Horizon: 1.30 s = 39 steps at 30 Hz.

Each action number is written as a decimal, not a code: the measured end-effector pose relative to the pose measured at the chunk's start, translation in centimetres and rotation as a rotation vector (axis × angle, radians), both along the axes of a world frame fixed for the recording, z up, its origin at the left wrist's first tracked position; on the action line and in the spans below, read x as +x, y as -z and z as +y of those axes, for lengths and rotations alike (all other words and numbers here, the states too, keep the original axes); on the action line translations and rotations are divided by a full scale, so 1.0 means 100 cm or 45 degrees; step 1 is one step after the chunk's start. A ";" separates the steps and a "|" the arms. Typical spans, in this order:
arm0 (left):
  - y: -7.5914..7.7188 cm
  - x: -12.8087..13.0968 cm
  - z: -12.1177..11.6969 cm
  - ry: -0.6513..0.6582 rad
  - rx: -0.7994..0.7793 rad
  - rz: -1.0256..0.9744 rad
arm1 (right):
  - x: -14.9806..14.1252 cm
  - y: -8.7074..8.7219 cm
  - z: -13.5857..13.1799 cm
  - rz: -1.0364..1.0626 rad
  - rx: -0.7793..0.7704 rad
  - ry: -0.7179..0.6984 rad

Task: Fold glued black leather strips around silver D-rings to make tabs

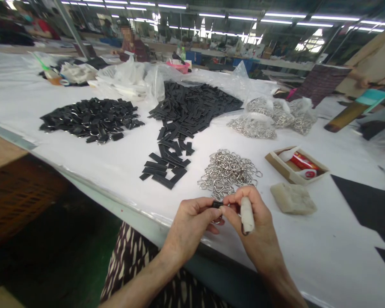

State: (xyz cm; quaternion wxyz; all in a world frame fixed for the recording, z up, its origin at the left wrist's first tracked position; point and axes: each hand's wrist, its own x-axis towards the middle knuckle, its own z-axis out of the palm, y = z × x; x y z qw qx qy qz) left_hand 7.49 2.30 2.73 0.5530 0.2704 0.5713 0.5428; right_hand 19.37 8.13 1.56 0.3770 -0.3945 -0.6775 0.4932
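Observation:
Just over the table's near edge, my left hand (192,222) is closed, pinching a small black strip (217,204) between thumb and fingers. A metal ring (217,220) shows below the strip, partly covered by my fingers. My right hand (255,222) meets the left at the strip, thumb and fingertip pressed to its right end. Through the right hand's curled fingers runs a tool with a white-wrapped handle (247,214); its working end is hidden. Right behind the hands lies a heap of loose metal rings (227,171).
Loose black strips (192,107) pile up mid-table. Left is a heap of strips with rings (93,117). Bagged rings (269,115), a small box (297,164) with a red tube, and a whitish block (292,199) lie right. Other people (131,45) are farther off.

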 end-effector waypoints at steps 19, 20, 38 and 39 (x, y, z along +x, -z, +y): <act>0.009 0.003 -0.001 -0.128 0.028 0.011 | -0.001 0.008 -0.001 -0.037 0.065 0.048; 0.009 0.003 0.000 -0.129 0.031 0.009 | -0.001 0.008 -0.001 -0.029 0.062 0.050; 0.011 0.003 0.000 -0.135 0.059 -0.021 | -0.005 0.011 -0.003 0.032 0.050 0.066; 0.011 0.003 0.000 -0.142 0.058 -0.026 | -0.005 0.010 -0.004 0.033 0.057 0.068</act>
